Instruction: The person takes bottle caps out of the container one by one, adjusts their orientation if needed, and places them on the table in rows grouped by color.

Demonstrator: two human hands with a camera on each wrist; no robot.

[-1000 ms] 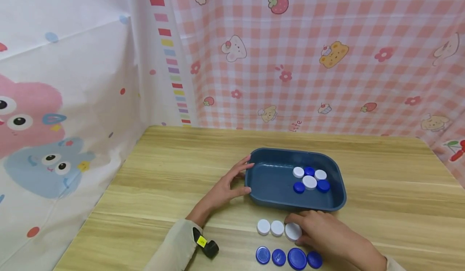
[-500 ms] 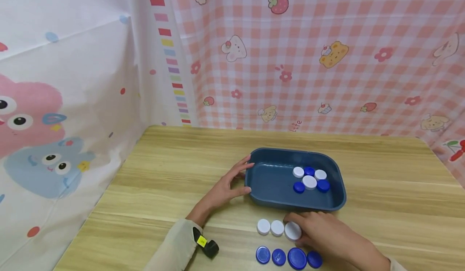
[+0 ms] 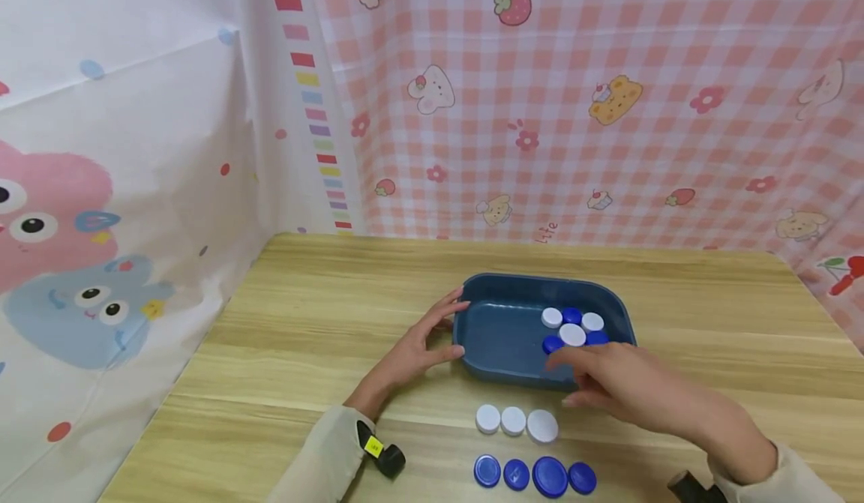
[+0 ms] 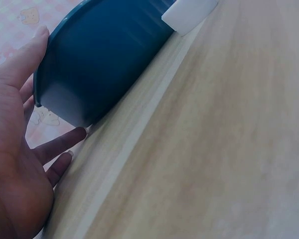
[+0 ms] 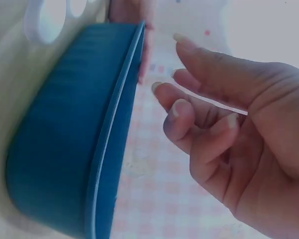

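A dark blue tray (image 3: pixel 499 338) holds three white caps, one a larger white cap (image 3: pixel 571 335), and three blue caps. At its left end my left hand (image 3: pixel 412 357) touches the rim, thumb and fingers spread around the end wall. My right hand (image 3: pixel 641 387) hovers over the near right rim and partly covers the caps inside. In the right wrist view its fingers (image 5: pixel 179 117) are loosely bent, with nothing between them and the thumb. Three white caps, the middle one (image 3: pixel 513 421), line up in front of the tray; nearer still runs a row of several blue caps, including a large one (image 3: pixel 550 477).
The wooden table (image 3: pixel 324 300) carries everything. Behind it hangs a pink checked cloth (image 3: pixel 567 166), and a white printed cloth (image 3: pixel 169 113) closes off the left side. A black wrist strap (image 3: pixel 381 450) sits on the left sleeve.
My right hand has left the large white cap in the front row and risen forward over the tray's near rim. The caps keep their places; my left hand has stayed put.
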